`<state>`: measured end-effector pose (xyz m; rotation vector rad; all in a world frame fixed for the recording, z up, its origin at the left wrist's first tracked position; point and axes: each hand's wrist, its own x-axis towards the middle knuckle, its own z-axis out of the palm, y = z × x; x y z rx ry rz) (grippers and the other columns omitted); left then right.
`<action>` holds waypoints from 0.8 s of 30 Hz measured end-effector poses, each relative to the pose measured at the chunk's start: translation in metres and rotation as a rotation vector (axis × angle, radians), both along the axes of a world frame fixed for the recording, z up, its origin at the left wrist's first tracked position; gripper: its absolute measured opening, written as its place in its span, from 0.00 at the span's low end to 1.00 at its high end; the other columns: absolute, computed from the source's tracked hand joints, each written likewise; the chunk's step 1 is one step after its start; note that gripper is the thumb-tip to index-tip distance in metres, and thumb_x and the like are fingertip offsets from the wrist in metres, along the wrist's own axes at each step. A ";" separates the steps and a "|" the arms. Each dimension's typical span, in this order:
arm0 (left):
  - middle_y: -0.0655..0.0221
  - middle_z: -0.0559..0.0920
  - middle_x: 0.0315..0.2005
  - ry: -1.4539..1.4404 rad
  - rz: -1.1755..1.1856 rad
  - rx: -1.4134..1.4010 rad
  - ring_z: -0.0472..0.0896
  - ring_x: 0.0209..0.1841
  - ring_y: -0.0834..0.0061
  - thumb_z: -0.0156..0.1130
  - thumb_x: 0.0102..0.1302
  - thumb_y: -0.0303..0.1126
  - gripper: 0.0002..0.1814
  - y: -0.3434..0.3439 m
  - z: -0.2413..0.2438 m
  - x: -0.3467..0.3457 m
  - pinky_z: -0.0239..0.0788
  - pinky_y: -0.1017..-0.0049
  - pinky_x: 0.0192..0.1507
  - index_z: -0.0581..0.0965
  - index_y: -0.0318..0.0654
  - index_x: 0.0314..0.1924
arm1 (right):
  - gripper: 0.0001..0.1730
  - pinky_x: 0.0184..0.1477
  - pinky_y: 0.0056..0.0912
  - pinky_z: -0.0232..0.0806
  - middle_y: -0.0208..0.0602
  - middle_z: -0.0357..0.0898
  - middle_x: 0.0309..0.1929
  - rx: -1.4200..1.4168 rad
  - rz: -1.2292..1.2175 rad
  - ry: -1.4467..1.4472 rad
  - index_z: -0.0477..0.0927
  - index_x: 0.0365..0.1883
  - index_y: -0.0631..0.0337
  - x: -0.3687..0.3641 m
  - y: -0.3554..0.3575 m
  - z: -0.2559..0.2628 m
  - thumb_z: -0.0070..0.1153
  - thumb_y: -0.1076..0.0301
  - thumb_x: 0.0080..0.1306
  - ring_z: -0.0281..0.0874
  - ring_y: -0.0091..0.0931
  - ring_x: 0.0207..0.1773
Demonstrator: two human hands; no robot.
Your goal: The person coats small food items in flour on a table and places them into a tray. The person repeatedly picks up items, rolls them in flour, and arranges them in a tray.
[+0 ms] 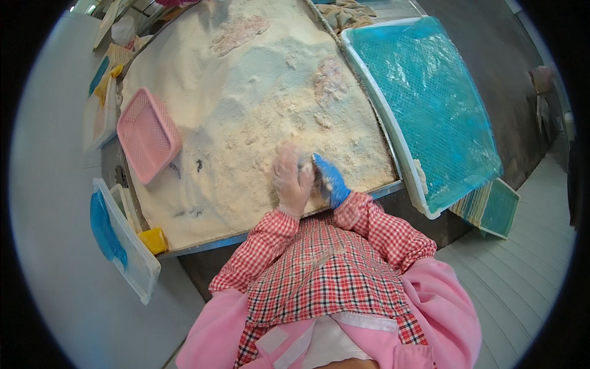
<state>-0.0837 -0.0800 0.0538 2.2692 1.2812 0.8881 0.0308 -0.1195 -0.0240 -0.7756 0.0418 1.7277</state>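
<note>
Pale breadcrumb-like coating [239, 157] covers the wide metal-edged table before me, loose and clumped. My left hand [291, 177], in a clear glove dusted with crumbs, is low over the coating near the front edge, its thumb apart from the fingers. Opposite it, my right hand [332, 180] wears a blue glove and stands on edge, fingers stretched forward and blurred. Between the palms is a narrow gap; whether a piece lies in it is hidden. Beyond, a flattened pinkish piece of raw meat [331, 79] lies partly coated, and another such piece [242, 33] is farther back.
A pink plastic basket [150, 136] sits tilted at the left. Along the right edge stands a white-rimmed tray [392, 110] with a blue-green mesh and plastic film [428, 101]. A yellow scraper-like object [153, 241] and a white tray [133, 258] are at the front left.
</note>
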 end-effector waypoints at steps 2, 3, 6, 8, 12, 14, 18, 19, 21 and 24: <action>0.57 0.65 0.68 -0.034 0.044 -0.011 0.58 0.72 0.61 0.48 0.70 0.37 0.28 -0.006 -0.021 0.016 0.42 0.60 0.73 0.65 0.35 0.68 | 0.24 0.64 0.31 0.63 0.36 0.72 0.62 0.015 -0.038 0.236 0.68 0.65 0.62 -0.008 0.004 0.015 0.45 0.59 0.75 0.70 0.26 0.62; 0.56 0.64 0.69 -0.059 0.050 -0.016 0.56 0.74 0.61 0.46 0.71 0.36 0.28 -0.007 -0.028 0.030 0.40 0.61 0.74 0.63 0.33 0.69 | 0.26 0.66 0.32 0.62 0.36 0.70 0.65 0.027 -0.072 0.346 0.65 0.68 0.62 -0.007 0.009 0.023 0.43 0.60 0.76 0.69 0.26 0.64; 0.59 0.55 0.74 0.064 -0.279 -0.132 0.47 0.77 0.63 0.35 0.76 0.44 0.30 -0.004 0.005 0.053 0.26 0.60 0.76 0.59 0.39 0.72 | 0.32 0.74 0.39 0.48 0.39 0.50 0.75 0.589 -0.699 0.351 0.53 0.74 0.58 -0.038 0.026 0.046 0.42 0.56 0.76 0.46 0.28 0.76; 0.58 0.54 0.74 0.408 -0.216 0.055 0.46 0.77 0.61 0.30 0.76 0.50 0.32 0.016 0.003 0.060 0.25 0.56 0.76 0.59 0.41 0.72 | 0.33 0.71 0.41 0.53 0.39 0.52 0.74 0.460 -0.487 0.134 0.54 0.74 0.57 -0.002 0.010 0.040 0.42 0.54 0.76 0.50 0.29 0.75; 0.57 0.53 0.74 0.415 -0.470 -0.116 0.45 0.77 0.56 0.47 0.70 0.43 0.33 0.024 -0.014 0.019 0.29 0.56 0.76 0.59 0.38 0.72 | 0.24 0.35 0.25 0.73 0.31 0.79 0.42 -0.042 -0.069 0.356 0.73 0.59 0.60 0.070 -0.011 0.048 0.45 0.51 0.75 0.75 0.20 0.36; 0.56 0.53 0.74 0.750 -0.644 -0.163 0.46 0.77 0.55 0.50 0.68 0.48 0.37 0.017 -0.016 -0.020 0.29 0.54 0.75 0.57 0.39 0.73 | 0.25 0.33 0.24 0.70 0.31 0.78 0.40 -0.021 0.012 -0.046 0.74 0.57 0.60 0.116 -0.015 0.073 0.47 0.49 0.74 0.73 0.20 0.34; 0.55 0.57 0.72 0.849 -0.330 -0.070 0.49 0.75 0.56 0.53 0.67 0.49 0.37 0.046 -0.046 -0.043 0.33 0.53 0.75 0.60 0.39 0.71 | 0.24 0.39 0.26 0.69 0.31 0.78 0.41 -0.194 0.046 -0.772 0.77 0.52 0.57 0.218 -0.010 0.130 0.50 0.46 0.72 0.72 0.20 0.38; 0.54 0.59 0.71 0.736 -0.269 -0.019 0.52 0.74 0.55 0.53 0.67 0.50 0.35 0.058 -0.044 -0.033 0.37 0.53 0.74 0.63 0.39 0.69 | 0.25 0.41 0.27 0.70 0.31 0.79 0.43 -0.224 0.015 -0.804 0.76 0.54 0.56 0.235 -0.007 0.124 0.48 0.44 0.72 0.73 0.20 0.39; 0.54 0.63 0.69 0.505 -0.143 0.078 0.57 0.72 0.53 0.53 0.67 0.50 0.32 0.099 -0.050 0.008 0.45 0.54 0.71 0.68 0.39 0.65 | 0.31 0.45 0.26 0.71 0.32 0.80 0.48 -0.279 -0.016 -0.750 0.74 0.59 0.54 0.262 -0.003 0.104 0.44 0.39 0.72 0.75 0.20 0.43; 0.53 0.73 0.59 0.312 0.022 -0.173 0.69 0.63 0.56 0.56 0.67 0.46 0.24 0.157 -0.070 0.063 0.58 0.58 0.63 0.77 0.36 0.54 | 0.34 0.54 0.29 0.68 0.36 0.79 0.54 -0.193 0.081 -0.734 0.73 0.62 0.56 0.287 0.002 0.072 0.41 0.37 0.73 0.75 0.25 0.52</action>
